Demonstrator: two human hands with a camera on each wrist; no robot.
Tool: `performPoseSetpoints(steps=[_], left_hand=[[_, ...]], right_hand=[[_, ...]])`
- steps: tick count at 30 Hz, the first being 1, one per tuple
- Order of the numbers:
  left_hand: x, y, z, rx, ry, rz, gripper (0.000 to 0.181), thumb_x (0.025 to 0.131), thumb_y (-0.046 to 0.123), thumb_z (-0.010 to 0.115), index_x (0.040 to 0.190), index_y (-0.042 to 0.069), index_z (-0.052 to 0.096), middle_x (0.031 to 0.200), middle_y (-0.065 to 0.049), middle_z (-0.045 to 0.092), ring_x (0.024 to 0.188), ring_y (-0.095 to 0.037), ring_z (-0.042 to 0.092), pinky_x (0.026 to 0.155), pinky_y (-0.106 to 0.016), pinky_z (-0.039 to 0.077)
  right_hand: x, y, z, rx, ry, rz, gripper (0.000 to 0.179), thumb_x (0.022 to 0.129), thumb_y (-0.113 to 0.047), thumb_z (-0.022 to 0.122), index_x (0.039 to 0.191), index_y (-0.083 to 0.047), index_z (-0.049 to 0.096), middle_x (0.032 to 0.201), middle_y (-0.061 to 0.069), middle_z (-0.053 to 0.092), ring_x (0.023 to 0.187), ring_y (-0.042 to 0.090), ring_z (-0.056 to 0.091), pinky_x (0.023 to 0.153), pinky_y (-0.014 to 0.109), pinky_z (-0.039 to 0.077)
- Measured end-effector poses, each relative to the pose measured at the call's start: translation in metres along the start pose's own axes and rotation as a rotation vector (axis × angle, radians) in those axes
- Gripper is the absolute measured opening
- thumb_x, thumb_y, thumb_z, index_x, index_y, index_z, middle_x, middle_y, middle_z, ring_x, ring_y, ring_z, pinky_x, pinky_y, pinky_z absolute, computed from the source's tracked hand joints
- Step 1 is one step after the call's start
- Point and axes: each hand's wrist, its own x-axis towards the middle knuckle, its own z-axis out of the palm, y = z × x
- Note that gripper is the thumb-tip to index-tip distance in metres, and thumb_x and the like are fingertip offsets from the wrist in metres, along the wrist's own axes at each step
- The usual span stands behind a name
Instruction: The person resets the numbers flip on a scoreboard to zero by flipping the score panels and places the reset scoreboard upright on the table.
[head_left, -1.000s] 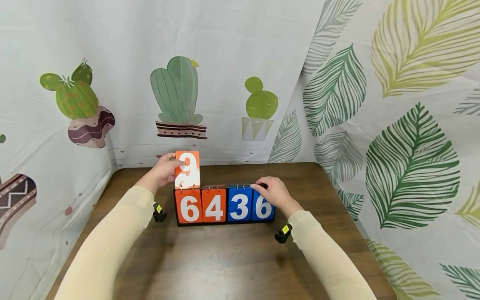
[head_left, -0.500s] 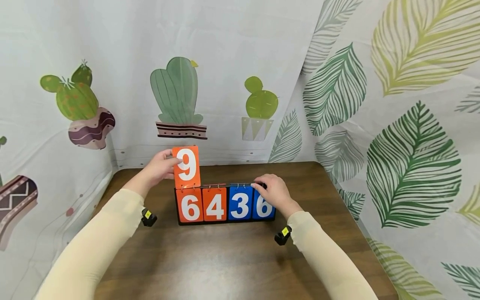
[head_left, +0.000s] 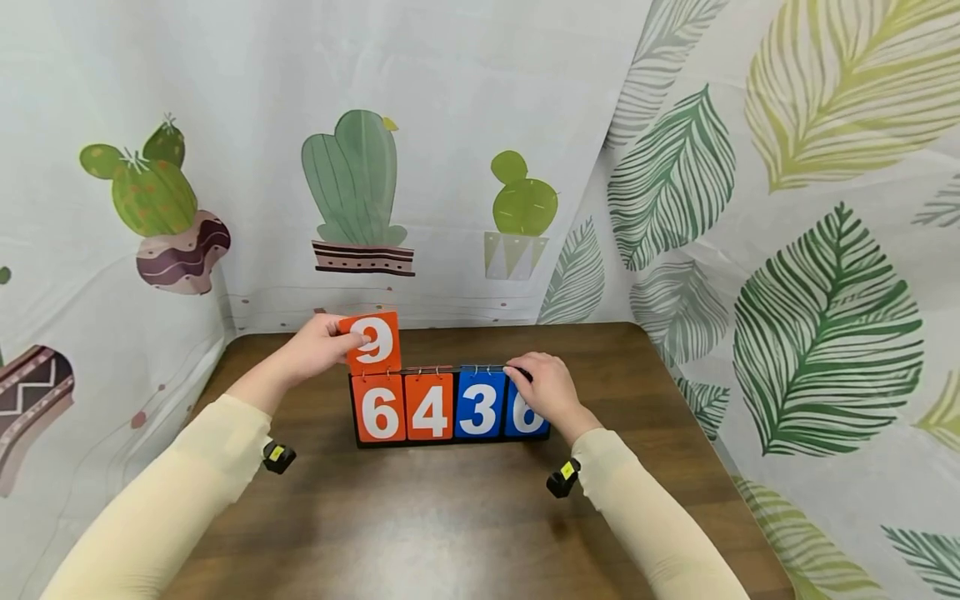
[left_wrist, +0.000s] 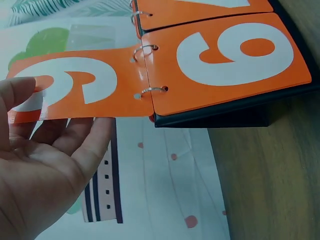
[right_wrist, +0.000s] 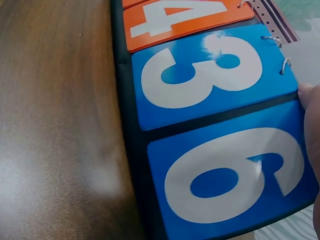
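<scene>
A flip scoreboard (head_left: 429, 442) stands on the table, its digit cards reading 6, 4, 3 and 6. My left hand (head_left: 315, 346) pinches an orange card with a white 9 (head_left: 375, 354) by its outer left side, thumb on the printed face and fingers behind. Two metal rings (left_wrist: 150, 90) still join that card to the top edge, above the orange 6 card (left_wrist: 235, 55). At the other end my right hand (head_left: 551, 383) grips the top edge, thumb (right_wrist: 306, 92) in front and the fingers mostly hidden behind. It covers part of the blue 6 card (right_wrist: 230, 175).
The brown wooden table (head_left: 450, 517) reaches back to a white cloth (head_left: 247, 83) printed with cacti. A leaf-patterned cloth (head_left: 810, 250) hangs along the right side. Both wrists wear small black cameras, one at the left wrist (head_left: 279, 457) and one at the right (head_left: 562, 477).
The 9 card first rose to stand taller, then tipped so its top sits lower. My left hand shifted left with it. The right hand stays on the scoreboard's top edge.
</scene>
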Motion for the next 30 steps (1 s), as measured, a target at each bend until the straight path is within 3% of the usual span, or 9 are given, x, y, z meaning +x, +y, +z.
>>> performPoseSetpoints(steps=[3, 6, 10, 14, 20, 25, 30], left_hand=[[-0.007, 0.003, 0.005, 0.067, 0.016, 0.060, 0.025, 0.102, 0.025, 0.063, 0.100, 0.003, 0.074, 0.092, -0.012, 0.071, 0.080, -0.018, 0.062, 0.072, -0.032, 0.054], [-0.014, 0.004, 0.009, 0.109, 0.025, 0.107, 0.025, 0.102, 0.022, 0.063, 0.092, 0.001, 0.071, 0.077, -0.008, 0.060, 0.068, -0.017, 0.052, 0.062, -0.030, 0.046], [-0.024, 0.000, 0.013, 0.158, 0.052, 0.148, 0.022, 0.101, 0.021, 0.064, 0.090, 0.003, 0.072, 0.073, -0.004, 0.055, 0.062, -0.012, 0.045, 0.057, -0.029, 0.040], [-0.036, -0.002, 0.019, 0.187, 0.076, 0.164, 0.015, 0.099, 0.016, 0.065, 0.104, 0.009, 0.077, 0.087, -0.009, 0.069, 0.067, -0.011, 0.051, 0.058, -0.028, 0.044], [-0.053, 0.003, 0.033, 0.203, 0.099, 0.181, 0.027, 0.097, 0.007, 0.061, 0.116, 0.014, 0.077, 0.115, -0.011, 0.075, 0.091, -0.012, 0.067, 0.076, -0.024, 0.056], [-0.066, 0.008, 0.044, 0.194, 0.131, 0.270, 0.030, 0.096, 0.003, 0.061, 0.116, 0.019, 0.078, 0.117, -0.004, 0.075, 0.094, -0.009, 0.067, 0.078, -0.022, 0.056], [-0.076, 0.007, 0.055, 0.242, 0.182, 0.371, 0.028, 0.095, 0.003, 0.066, 0.115, 0.018, 0.078, 0.114, 0.002, 0.076, 0.095, -0.002, 0.065, 0.078, -0.019, 0.055]], right_hand=[[-0.003, 0.002, 0.004, 0.016, 0.019, 0.015, 0.027, 0.104, -0.038, 0.061, 0.116, -0.020, 0.077, 0.116, -0.001, 0.077, 0.112, 0.023, 0.069, 0.101, 0.049, 0.051], [-0.006, 0.004, 0.008, 0.046, 0.053, 0.029, 0.026, 0.104, -0.038, 0.061, 0.116, -0.021, 0.077, 0.117, -0.002, 0.076, 0.112, 0.022, 0.068, 0.099, 0.049, 0.050], [-0.007, 0.004, 0.011, 0.084, 0.087, 0.035, 0.027, 0.103, -0.039, 0.062, 0.116, -0.021, 0.077, 0.116, -0.002, 0.077, 0.111, 0.022, 0.067, 0.096, 0.047, 0.050], [-0.006, 0.005, 0.013, 0.085, 0.096, 0.029, 0.028, 0.103, -0.041, 0.061, 0.116, -0.022, 0.077, 0.115, -0.002, 0.077, 0.110, 0.021, 0.067, 0.094, 0.045, 0.050], [-0.005, 0.005, 0.014, 0.091, 0.113, 0.023, 0.027, 0.103, -0.040, 0.062, 0.114, -0.022, 0.078, 0.113, -0.003, 0.077, 0.108, 0.021, 0.067, 0.092, 0.043, 0.049], [-0.006, 0.004, 0.014, 0.099, 0.126, 0.024, 0.027, 0.102, -0.040, 0.063, 0.113, -0.021, 0.078, 0.112, -0.002, 0.077, 0.108, 0.021, 0.067, 0.094, 0.045, 0.049], [-0.007, 0.003, 0.015, 0.114, 0.139, 0.029, 0.028, 0.103, -0.040, 0.062, 0.113, -0.020, 0.078, 0.112, -0.001, 0.077, 0.108, 0.023, 0.066, 0.097, 0.046, 0.048]])
